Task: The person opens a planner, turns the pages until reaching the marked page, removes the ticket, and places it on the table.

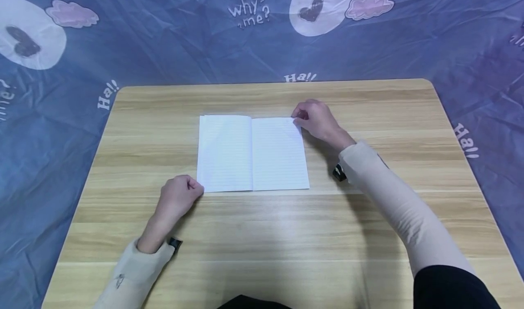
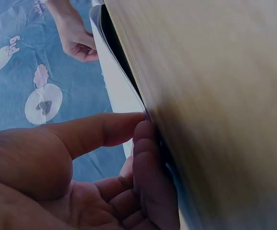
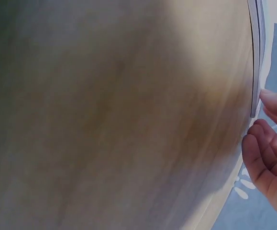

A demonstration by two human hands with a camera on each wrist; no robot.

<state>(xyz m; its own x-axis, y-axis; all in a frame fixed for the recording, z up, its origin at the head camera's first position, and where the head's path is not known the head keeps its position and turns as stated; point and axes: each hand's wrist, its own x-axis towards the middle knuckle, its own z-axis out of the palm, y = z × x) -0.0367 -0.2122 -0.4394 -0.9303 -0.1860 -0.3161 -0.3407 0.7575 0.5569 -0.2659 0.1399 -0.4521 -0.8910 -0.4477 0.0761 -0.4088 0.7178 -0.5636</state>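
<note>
An open notebook (image 1: 278, 154) with blank lined pages lies flat on the wooden table. At its near left corner my left hand (image 1: 180, 197) pinches the edge between thumb and index finger. The left wrist view shows these fingertips meeting at the page edge (image 2: 116, 79), where the sheets bow up from a dark gap beneath. My right hand (image 1: 317, 118) is at the far right corner, thumb over the page and fingers curled. In the right wrist view, the thumb (image 3: 274, 103) lies against the notebook's edge, with the bent fingers just past the corner.
The table (image 1: 254, 240) has rounded far corners and pale wood grain. Beyond it spreads a blue printed cloth (image 1: 172, 31) with clouds and lettering. Light sleeves cover both forearms, and a small black device (image 1: 339, 172) shows at the right wrist.
</note>
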